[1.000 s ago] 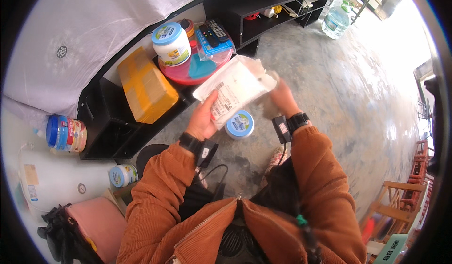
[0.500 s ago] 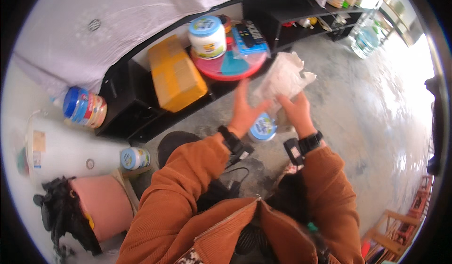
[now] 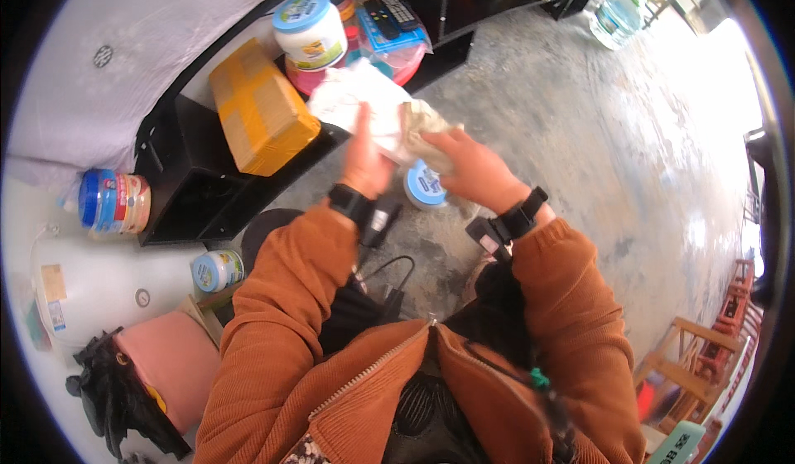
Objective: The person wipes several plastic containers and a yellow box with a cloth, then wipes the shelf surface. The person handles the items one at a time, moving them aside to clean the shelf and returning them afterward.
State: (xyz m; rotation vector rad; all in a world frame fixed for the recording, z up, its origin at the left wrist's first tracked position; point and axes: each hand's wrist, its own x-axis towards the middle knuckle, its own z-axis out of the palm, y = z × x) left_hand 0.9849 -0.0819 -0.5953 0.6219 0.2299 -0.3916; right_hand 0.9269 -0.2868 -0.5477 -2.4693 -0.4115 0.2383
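Observation:
My left hand (image 3: pixel 364 162) is closed on a white, soft, crumpled bag-like piece (image 3: pixel 360 100), which spreads out beyond its fingers. My right hand (image 3: pixel 480 170) grips a crumpled beige piece (image 3: pixel 426 125) right beside it. Whether the white and beige pieces are joined, I cannot tell. Both are held up in the air, slightly blurred. Beneath and between my hands a tub with a light blue lid (image 3: pixel 425 184) shows, its lower part hidden.
A black low cabinet (image 3: pixel 190 153) runs along the back with a taped yellow cardboard box (image 3: pixel 257 108), a large blue-lidded tub (image 3: pixel 308 33) and remotes (image 3: pixel 389 15) on it. At left stand a jar (image 3: pixel 116 201) and a pink stool-like seat (image 3: pixel 170 373). Wooden chairs (image 3: pixel 691 356) are at right.
My left hand, empty and spread before, has taken hold of the white piece, which moved left. My right hand now grips the beige piece. The view has shifted.

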